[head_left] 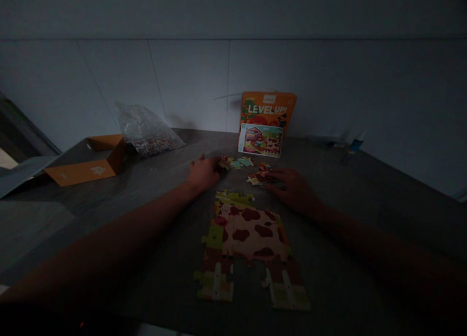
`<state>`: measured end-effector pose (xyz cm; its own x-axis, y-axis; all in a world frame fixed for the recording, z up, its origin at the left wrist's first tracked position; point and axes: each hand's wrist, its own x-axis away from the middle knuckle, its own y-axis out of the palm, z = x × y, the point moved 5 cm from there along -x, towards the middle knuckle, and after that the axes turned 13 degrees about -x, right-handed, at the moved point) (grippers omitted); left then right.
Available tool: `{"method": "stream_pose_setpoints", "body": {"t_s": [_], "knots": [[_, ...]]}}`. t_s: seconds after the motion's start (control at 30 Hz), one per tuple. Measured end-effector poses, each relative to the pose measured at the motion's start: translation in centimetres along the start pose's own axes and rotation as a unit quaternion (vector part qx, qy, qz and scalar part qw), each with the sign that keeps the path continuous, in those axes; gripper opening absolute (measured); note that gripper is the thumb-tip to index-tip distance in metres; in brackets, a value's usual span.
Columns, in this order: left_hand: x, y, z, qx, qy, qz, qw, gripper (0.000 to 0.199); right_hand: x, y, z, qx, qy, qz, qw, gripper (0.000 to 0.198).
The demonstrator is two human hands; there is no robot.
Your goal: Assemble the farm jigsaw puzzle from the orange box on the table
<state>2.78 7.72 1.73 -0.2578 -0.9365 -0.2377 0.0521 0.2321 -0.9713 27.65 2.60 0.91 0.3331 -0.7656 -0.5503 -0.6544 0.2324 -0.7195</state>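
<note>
A partly joined jigsaw puzzle (255,229) of a spotted cow lies on the dark table before me, with a gap in its near edge between two fence pieces. Beyond its far left corner, my left hand (204,174) has its fingers curled at a puzzle piece (224,164); the fingertips are dim and partly hidden. My right hand (291,187) grips a reddish-brown puzzle piece (258,178) between thumb and fingers, beyond the puzzle's far right corner. Several loose pale green puzzle pieces (242,162) lie between the hands.
Against the wall stands an orange "LEVEL UP!" box (268,109), with a farm picture card (261,140) leaning on it. To the left are an open orange box (85,170) and a clear plastic bag (146,131) of small pieces. A small bottle (356,144) stands far right.
</note>
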Motion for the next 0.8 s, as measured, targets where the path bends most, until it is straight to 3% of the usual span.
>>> {"method": "stream_pose_setpoints", "body": {"t_s": [0.13,0.23,0.57,0.8], "knots": [[0.1,0.3,-0.5,-0.019,-0.032,-0.003,0.999,0.046,0.0,0.0,0.0,0.0,0.003,0.002,1.0,0.029],[0.1,0.1,-0.3,-0.019,-0.018,0.014,1.0,0.046,-0.1,-0.1,-0.1,0.003,0.004,0.005,1.0,0.027],[0.9,-0.7,2.9,0.021,0.218,0.042,0.975,0.082,-0.2,-0.4,-0.3,-0.014,0.012,0.001,1.0,0.027],[1.7,-0.4,3.6,0.058,0.274,0.035,0.959,0.089,-0.2,-0.7,-0.6,-0.018,-0.037,0.035,0.999,0.021]]}}
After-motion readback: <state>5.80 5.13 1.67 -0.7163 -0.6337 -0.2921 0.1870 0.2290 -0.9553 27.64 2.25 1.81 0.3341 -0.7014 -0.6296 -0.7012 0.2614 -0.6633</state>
